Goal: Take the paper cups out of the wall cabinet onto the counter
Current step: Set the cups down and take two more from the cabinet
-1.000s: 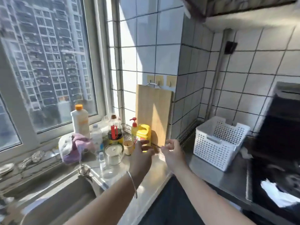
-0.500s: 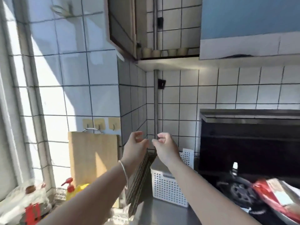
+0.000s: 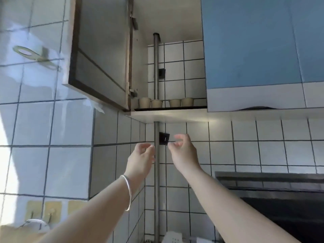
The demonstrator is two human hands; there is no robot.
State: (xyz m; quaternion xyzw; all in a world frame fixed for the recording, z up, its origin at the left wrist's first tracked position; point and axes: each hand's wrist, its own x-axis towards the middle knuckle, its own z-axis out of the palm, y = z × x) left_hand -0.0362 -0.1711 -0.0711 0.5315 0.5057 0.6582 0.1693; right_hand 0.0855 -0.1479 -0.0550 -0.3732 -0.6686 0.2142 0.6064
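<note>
— Was there any writing to read?
— None. The cups [image 3: 166,102] in the cabinet [image 3: 172,109] were plain, and the blue door [image 3: 249,42] bore no label.
— The black clip [image 3: 164,138] on the pipe [image 3: 156,165]?
— It carried a pale mark, perhaps a slot; too blurred to read.

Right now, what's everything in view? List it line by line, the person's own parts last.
paper cups: four, beige, in a row on the open cabinet's shelf
cabinet door: one, grey with brown frame, swung open left
closed cabinet: one, blue, right of the open one
pipe: one, grey, vertical, running up through the shelf
wall hooks: three, yellowish, lower left tiles
bracelet: one, silver, left wrist
left hand: empty, raised below the shelf
right hand: empty, raised below the shelf
</note>
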